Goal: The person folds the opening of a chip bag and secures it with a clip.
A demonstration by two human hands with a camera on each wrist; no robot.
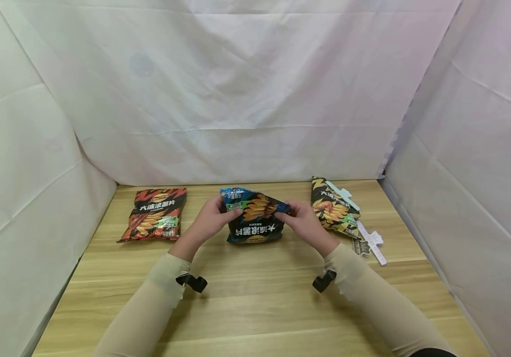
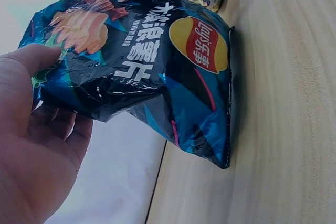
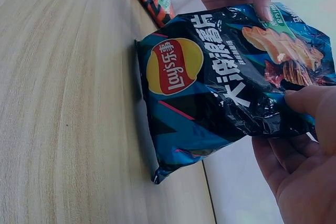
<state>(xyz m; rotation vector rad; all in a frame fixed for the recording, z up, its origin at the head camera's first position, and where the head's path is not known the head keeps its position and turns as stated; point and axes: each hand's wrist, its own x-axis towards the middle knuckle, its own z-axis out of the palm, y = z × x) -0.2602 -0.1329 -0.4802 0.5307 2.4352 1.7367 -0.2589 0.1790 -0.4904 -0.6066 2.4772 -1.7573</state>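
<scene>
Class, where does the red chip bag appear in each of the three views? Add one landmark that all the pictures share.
Head: the red chip bag lies on the left part of the table.
Left wrist: not in this picture.
Right wrist: partly visible at the top edge, left of the middle.
Shared landmark: the blue chip bag, held by the left hand and right hand.

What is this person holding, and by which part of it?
A blue-and-black chip bag: the left hand and the right hand grip its opposite side edges, toward the end away from the Lay's logo.
</scene>
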